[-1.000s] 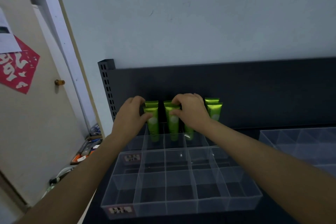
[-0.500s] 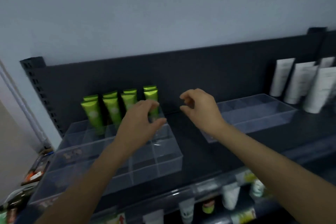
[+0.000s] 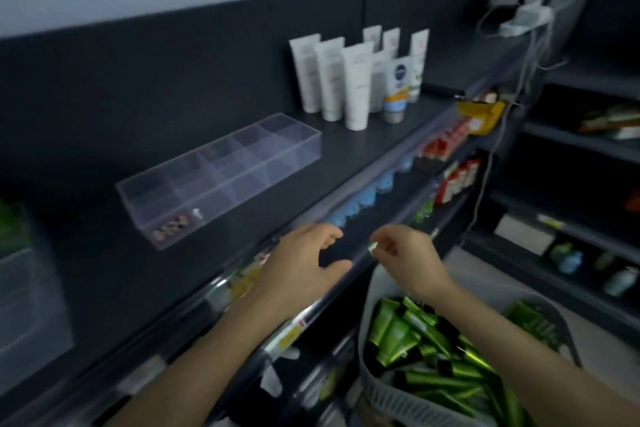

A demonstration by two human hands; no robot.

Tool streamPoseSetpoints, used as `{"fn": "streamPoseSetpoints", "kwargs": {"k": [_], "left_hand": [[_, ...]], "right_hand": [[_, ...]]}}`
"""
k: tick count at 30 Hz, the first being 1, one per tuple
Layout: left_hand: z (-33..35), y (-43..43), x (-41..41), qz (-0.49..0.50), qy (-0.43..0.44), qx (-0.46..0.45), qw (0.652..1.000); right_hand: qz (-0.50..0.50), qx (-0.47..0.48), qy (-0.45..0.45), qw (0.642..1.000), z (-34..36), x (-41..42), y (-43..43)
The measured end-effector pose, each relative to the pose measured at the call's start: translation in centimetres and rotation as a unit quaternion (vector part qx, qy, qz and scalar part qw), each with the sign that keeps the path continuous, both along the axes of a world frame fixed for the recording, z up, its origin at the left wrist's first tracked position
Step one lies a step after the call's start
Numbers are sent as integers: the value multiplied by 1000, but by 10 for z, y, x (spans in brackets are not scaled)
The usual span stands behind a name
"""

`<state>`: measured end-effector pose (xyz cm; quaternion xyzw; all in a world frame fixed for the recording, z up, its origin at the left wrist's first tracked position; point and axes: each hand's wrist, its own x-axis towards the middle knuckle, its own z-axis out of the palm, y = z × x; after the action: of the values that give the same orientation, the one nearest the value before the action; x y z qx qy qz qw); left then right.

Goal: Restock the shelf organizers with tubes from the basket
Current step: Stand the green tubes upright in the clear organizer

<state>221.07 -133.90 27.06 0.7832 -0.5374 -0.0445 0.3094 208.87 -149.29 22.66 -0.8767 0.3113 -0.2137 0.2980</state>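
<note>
1. Tubes [image 3: 408, 333], green with dark caps, lie heaped in a grey basket [image 3: 391, 395] at the near right, below the shelf's front edge.
2. The left hand [image 3: 301, 267] hovers over the front edge of the dark shelf [image 3: 363, 135], fingers loosely bent and spread, holding nothing.
3. The right hand [image 3: 412, 260] hangs just right of it, above the basket's far rim. Its fingers are curled with thumb and forefinger close together. A small pale speck shows at the tips, too blurred to tell whether it is pinched.
4. A clear divided organizer [image 3: 221, 177] sits on the shelf beyond the hands, with only small odds and ends in its near-left compartment.
5. White tubes [image 3: 356, 87] stand upright in a cluster on the shelf, farther right.
6. Another clear organizer [image 3: 27, 305] shows at the left edge, blurred, with something green at its far end.
</note>
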Motion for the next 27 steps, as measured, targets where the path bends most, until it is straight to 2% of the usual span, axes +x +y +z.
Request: {"fn": "streamPoseSetpoints", "kwargs": {"k": [5, 14, 19, 23, 27], "left_hand": [[-61, -60, -32, -71, 48, 106, 991], [-160, -117, -56, -82, 95, 278, 952], [-204, -143, -60, -106, 68, 328, 936], [-236, -170, -75, -160, 54, 368, 914], [-262, -195, -88, -190, -11, 384, 904]], "right_hand": [[-45, 66, 137, 987, -71, -69, -57], [-65, 151, 267, 949, -170, -141, -95], [-90, 170, 304, 933, -212, -163, -109], [-90, 186, 340, 917, -235, -176, -116], [-88, 186, 346, 915, -245, -182, -120]]}}
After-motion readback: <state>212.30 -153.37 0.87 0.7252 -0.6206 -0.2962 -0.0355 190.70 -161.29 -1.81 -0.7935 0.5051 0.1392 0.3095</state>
